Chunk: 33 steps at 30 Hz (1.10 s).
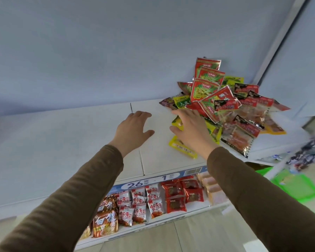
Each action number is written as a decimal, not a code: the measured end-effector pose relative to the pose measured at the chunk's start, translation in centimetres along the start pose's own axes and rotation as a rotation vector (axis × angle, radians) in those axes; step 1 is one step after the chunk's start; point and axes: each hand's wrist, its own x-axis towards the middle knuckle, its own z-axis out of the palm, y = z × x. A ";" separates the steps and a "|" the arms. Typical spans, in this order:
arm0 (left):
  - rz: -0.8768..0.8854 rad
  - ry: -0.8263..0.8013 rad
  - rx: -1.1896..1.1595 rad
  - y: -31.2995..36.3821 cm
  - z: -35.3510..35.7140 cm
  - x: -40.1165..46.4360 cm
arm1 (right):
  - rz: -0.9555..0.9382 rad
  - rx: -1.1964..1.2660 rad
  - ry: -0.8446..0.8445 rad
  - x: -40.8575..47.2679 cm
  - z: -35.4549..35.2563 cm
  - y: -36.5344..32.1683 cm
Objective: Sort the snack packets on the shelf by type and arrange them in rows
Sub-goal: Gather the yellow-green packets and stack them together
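Observation:
A mixed heap of snack packets [224, 99] lies at the right end of the white top shelf [80, 133]. It holds red-and-green packets [205, 88], yellow packets [182, 147] and clear packets with red-and-black labels [244, 130]. My right hand [189, 128] reaches over the heap's left edge with fingers spread, above a yellow packet; whether it touches is unclear. My left hand [135, 128] hovers over the bare shelf just left of it, fingers relaxed and holding nothing.
The shelf below carries rows of red-and-white packets [138, 206], dark red packets [182, 193], orange noodle bags [105, 219] and pale wrapped cakes [211, 186]. A blue price strip [153, 180] runs along the top shelf's front edge. A green mat [298, 186] lies on the floor at right.

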 end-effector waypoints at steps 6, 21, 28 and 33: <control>-0.064 0.020 -0.008 4.5 2.7 2.3 | -0.042 0.061 0.010 1.4 -2.2 7.0; -0.461 0.081 -0.236 11.7 8.0 3.2 | -0.204 0.212 -0.083 3.7 -3.9 19.4; -0.610 0.011 -0.542 12.0 9.6 5.8 | -0.264 0.169 -0.147 4.7 -3.7 19.7; -0.627 0.043 -0.727 12.8 10.0 7.0 | -0.312 0.093 -0.322 5.0 -3.5 20.7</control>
